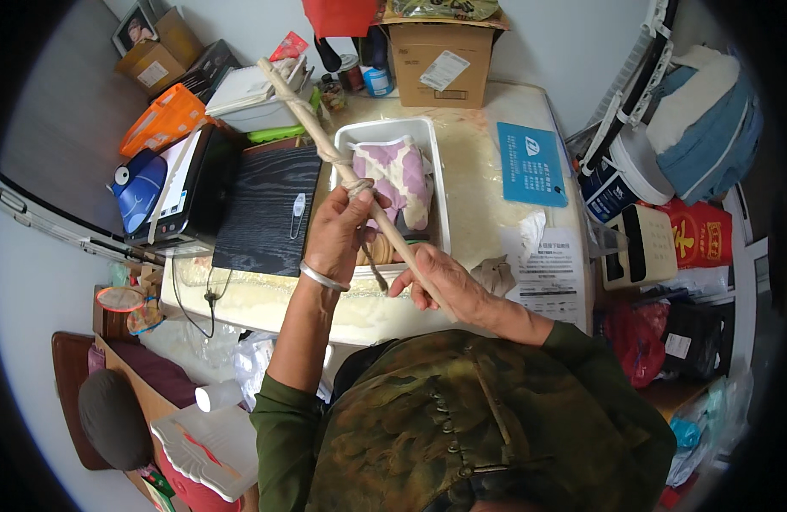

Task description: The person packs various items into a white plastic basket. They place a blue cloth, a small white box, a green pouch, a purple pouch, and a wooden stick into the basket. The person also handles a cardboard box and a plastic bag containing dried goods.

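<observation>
A pale wooden stick (309, 121) slants across the middle of the view, from upper left down to my right hand. Beige cord (328, 154) winds loosely around its upper half. My left hand (339, 221) grips the stick where the cord bunches into a thicker wrap, with the thumb pressed on it. From under that hand hangs a darker cord end (376, 269). Lower down, my right hand (449, 276) holds the stick near its bottom end, fingertips close to the hanging cord. Beneath lies a white plastic tray (440, 192) holding a purple-and-cream quilted mitt (393, 169) and round wooden pieces (382, 249).
Left of the tray are a dark wood-grain board (265, 211) and a black printer (214, 192). A cardboard box (441, 70) stands at the back. A blue printed card (531, 163), a printed sheet (550, 281) and crumpled brown fabric (494, 275) lie to the right.
</observation>
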`<state>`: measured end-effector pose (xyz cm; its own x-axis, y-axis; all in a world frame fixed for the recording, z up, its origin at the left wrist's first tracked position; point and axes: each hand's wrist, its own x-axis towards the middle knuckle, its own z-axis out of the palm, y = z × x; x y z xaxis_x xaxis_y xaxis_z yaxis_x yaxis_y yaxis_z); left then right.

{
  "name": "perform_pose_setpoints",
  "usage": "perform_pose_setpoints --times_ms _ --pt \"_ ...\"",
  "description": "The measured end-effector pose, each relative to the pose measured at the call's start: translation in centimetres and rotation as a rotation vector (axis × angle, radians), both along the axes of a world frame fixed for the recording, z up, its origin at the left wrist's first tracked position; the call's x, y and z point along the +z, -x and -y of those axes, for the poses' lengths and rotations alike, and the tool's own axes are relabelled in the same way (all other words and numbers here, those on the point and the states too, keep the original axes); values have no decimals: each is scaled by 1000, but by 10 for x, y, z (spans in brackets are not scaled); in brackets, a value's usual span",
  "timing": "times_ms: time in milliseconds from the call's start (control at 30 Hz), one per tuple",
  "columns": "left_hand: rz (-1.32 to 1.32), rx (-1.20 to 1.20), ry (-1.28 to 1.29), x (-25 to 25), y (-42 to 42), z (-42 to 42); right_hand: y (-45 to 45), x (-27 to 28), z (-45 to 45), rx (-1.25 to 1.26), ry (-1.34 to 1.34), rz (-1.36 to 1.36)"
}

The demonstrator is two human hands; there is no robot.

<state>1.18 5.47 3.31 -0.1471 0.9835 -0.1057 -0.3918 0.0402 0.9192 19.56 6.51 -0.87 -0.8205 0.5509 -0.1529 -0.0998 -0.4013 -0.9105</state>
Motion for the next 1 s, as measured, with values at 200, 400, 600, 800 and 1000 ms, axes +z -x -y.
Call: perform_pose_setpoints --times_ms 200,400,600,800,1000 --pt "159 27 20 1 -2 3 15 -4 5 -130 -61 29" --pt "-39 37 32 9 -6 4 24 -18 0 -294 -546 142" --pt "2 33 11 20 -1 5 13 -7 2 189 51 -88" --pt "-87 50 93 19 -5 6 19 -11 0 -90 -201 50" --pt "-143 47 68 16 -4 7 17 -10 7 -108 -136 2"
